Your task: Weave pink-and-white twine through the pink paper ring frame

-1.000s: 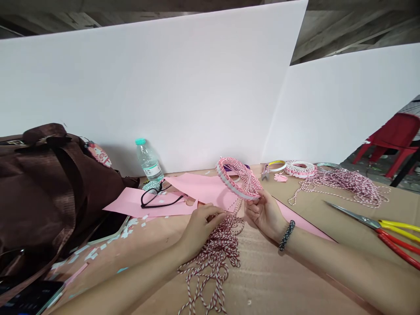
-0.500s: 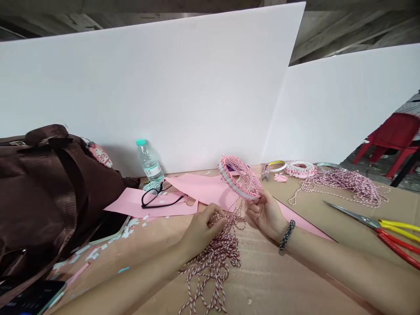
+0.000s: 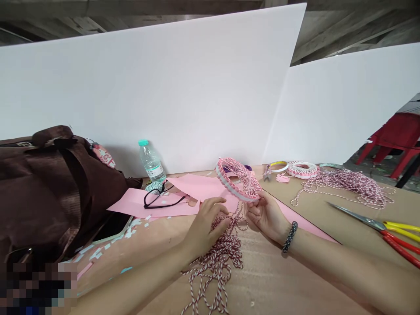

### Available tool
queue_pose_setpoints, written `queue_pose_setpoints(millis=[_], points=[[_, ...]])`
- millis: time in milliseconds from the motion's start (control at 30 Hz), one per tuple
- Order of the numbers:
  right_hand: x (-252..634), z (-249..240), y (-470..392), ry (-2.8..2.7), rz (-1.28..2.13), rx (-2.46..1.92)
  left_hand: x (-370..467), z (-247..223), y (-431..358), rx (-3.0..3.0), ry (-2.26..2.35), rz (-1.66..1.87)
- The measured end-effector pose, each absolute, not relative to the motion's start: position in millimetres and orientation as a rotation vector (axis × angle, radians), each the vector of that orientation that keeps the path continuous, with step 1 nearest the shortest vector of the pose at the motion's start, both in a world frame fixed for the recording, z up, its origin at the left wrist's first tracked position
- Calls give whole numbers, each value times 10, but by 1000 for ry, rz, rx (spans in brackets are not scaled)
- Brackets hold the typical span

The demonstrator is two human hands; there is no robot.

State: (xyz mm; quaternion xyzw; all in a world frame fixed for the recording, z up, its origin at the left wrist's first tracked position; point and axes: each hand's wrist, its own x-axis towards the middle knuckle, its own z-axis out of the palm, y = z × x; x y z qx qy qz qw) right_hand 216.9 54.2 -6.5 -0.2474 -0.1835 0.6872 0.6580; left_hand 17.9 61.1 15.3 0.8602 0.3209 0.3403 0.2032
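One ring [image 3: 231, 187] is held up just right of the frame's centre, above the table [image 3: 278, 275], its lower edge in the right hand [image 3: 267, 214]. That hand's grip is pinched on the rim, which leaves the opening uncovered; the ring is tilted, probably so that its inside is easy to see and reach. The left hand [image 3: 206, 225] is at the centre, lower than the ring, over a heap of cord [image 3: 226, 249]. Its grip is half curled, with cord showing in the gap between thumb and fingers; whether it pinches a strand cannot be told. Strands seem to run from the ring down to the heap, which lies close under the hands, likely to leave slack.

The ring has a pale, smooth outer band with ruffled pink edging, and many twisted red-and-white strands cross its opening.

Behind the left hand, black glasses [image 3: 164, 203] rest on pink paper [image 3: 131, 205]. A bottle [image 3: 152, 164] stands beyond them, and a brown bag [image 3: 33, 188] fills the left side. At the right, scissors [image 3: 377, 225] lie with their points toward the centre.
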Motion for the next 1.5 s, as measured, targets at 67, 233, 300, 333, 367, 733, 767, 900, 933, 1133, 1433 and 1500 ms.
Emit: queue_pose_setpoints(millis=[67,233,300,333,367,733,767,900,933,1133,1433,1500], points=[[2150,-42,515,-472,1557,-569,185,138,653,2146,876,1024],[2109,-9,451,-669,1453,-703,176,34,822,1358,587,1143],[2094,3,427,-746,1428,-756,181,19,882,1164,623,1079],[2087,12,417,-776,1407,-775,185,22,903,1097,664,1063],[2082,21,408,-805,1380,-788,190,31,917,1045,707,1059],[2074,-11,344,-1074,1049,-940,207,115,929,787,734,1169],[2054,-18,324,-1177,1055,-966,207,114,926,791,729,1163],[1977,-1,261,-1382,987,-1010,210,121,899,827,717,1101],[1967,12,253,-1385,957,-1020,210,123,892,829,710,1092],[1968,33,253,-1428,1040,-1035,197,123,870,814,662,1081],[2090,46,100,-1808,461,-726,197,146,960,525,622,1209],[2093,44,54,-1977,463,-540,194,159,972,476,624,1251]])
